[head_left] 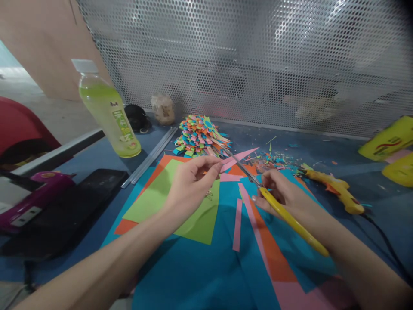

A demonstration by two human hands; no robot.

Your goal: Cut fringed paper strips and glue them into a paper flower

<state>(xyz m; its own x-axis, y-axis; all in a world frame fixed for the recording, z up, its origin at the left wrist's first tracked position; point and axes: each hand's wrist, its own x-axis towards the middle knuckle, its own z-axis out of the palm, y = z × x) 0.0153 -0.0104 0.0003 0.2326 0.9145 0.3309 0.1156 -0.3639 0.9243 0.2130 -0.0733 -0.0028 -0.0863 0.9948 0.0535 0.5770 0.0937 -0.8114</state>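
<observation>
Between the thumb and fingers of my left hand point(196, 181) is a narrow pink paper strip point(240, 158), its pointed end reaching right. Yellow-handled scissors point(290, 219) are held in my right hand point(277, 193), with the blades pointing up and left across the pink strip. Under both hands lie blue sheets point(200, 271), a light green sheet point(196, 219), and orange paper point(274, 254). A short pink strip point(237, 226) lies loose on the blue paper. Behind my left hand stands a cone-like bundle of multicoloured paper pieces point(200, 135).
A green drink bottle point(111, 114) and clear sticks point(150, 155) stand and lie at left, near a black phone-like slab point(74, 206) and purple power strip point(41, 193). A yellow glue gun point(335, 187) lies right, beside paper scraps point(277, 160). Perforated metal point(241, 56) rises behind.
</observation>
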